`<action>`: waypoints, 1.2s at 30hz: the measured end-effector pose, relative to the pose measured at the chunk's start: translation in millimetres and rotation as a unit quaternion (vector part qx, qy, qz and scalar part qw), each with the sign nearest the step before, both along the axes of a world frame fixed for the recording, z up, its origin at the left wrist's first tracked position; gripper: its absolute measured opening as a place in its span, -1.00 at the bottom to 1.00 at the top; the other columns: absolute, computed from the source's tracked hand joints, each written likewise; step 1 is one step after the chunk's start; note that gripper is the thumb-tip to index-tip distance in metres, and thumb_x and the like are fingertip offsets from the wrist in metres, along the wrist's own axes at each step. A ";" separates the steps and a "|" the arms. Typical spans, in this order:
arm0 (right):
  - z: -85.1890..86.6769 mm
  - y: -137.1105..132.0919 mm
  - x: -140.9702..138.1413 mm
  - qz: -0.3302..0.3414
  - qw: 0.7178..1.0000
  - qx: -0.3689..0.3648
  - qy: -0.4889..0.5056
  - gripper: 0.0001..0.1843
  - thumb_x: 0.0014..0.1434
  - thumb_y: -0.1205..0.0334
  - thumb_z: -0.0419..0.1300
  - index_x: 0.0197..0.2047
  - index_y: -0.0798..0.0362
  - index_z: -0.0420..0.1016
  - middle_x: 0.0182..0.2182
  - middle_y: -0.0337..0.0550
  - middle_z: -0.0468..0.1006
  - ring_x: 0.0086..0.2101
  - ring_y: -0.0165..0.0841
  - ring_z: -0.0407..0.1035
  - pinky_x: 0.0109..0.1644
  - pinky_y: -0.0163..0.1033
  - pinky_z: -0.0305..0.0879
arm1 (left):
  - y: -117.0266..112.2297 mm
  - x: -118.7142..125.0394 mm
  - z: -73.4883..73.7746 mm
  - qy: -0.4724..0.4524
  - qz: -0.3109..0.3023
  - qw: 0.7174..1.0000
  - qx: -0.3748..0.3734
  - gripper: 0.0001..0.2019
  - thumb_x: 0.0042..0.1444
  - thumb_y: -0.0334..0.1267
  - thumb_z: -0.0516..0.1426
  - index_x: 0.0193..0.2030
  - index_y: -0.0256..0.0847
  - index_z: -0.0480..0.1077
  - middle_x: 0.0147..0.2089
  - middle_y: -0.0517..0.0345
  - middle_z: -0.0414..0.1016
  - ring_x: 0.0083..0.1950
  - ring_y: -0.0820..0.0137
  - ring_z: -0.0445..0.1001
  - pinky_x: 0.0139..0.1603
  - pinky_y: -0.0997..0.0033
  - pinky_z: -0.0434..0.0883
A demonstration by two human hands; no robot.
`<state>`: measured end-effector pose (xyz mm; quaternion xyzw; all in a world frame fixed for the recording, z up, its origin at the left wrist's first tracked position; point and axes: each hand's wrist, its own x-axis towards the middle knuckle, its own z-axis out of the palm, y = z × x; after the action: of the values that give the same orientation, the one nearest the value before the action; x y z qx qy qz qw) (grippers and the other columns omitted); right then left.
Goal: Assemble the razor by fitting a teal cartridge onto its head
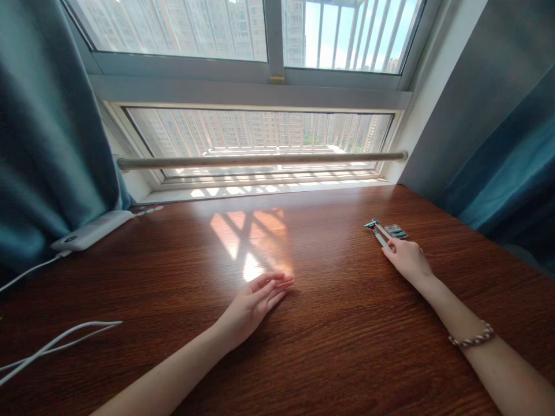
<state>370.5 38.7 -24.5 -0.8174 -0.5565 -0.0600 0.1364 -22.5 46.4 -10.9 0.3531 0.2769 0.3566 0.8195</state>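
At the right of the table, my right hand [407,260] is closed on the pale handle end of a razor [381,238]. The razor's head points away from me, toward the window. A second pale handle seems to lie right alongside it; I cannot tell whether that is another razor. Just beyond my fingers is a small clear case [396,231] with dark and teal pieces that look like blade cartridges. My left hand [254,306] rests on its side on the wood near the middle, fingers stretched out and holding nothing.
The brown wooden table [329,329] runs up to a window with a horizontal rail [260,161]. On the left are a white power bank-like box [93,230] with a cable plugged in, and a loop of white cable [65,341]. Blue curtains [47,127] hang at both sides.
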 end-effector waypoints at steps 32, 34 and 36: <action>11.4 -5.2 -6.3 -0.068 0.995 -0.064 -0.043 -0.71 0.07 0.05 0.05 -0.27 0.01 0.49 -0.33 0.00 0.50 -0.39 -0.18 0.41 -0.46 -0.24 0.14 | -0.3 -0.1 0.0 -0.001 -0.001 1.000 -0.004 -0.80 0.12 -0.30 0.04 -0.18 -0.37 0.37 -0.02 -0.15 0.40 0.11 0.23 0.27 0.22 0.25 0.05; 13.0 -6.4 -7.7 -0.073 0.994 -0.071 -0.043 -0.72 0.07 0.05 0.05 -0.27 -0.01 0.48 -0.33 -0.02 0.50 -0.37 -0.17 0.41 -0.45 -0.24 0.14 | -0.6 0.0 0.8 -0.001 0.000 1.000 -0.005 -0.80 0.12 -0.31 0.03 -0.17 -0.38 0.37 -0.02 -0.14 0.40 0.11 0.23 0.27 0.22 0.25 0.05; 14.2 -7.4 -8.9 -0.078 0.993 -0.077 -0.043 -0.71 0.07 0.03 0.04 -0.27 -0.02 0.48 -0.33 -0.03 0.50 -0.36 -0.16 0.41 -0.45 -0.23 0.15 | -0.9 0.2 1.9 0.002 0.000 1.000 -0.007 -0.79 0.13 -0.31 0.03 -0.17 -0.38 0.37 -0.02 -0.14 0.40 0.11 0.23 0.27 0.22 0.24 0.06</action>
<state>361.6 31.3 -10.3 -0.8630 -0.4994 -0.0625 0.0442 -22.3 45.5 -9.1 0.3481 0.2810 0.3545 0.8211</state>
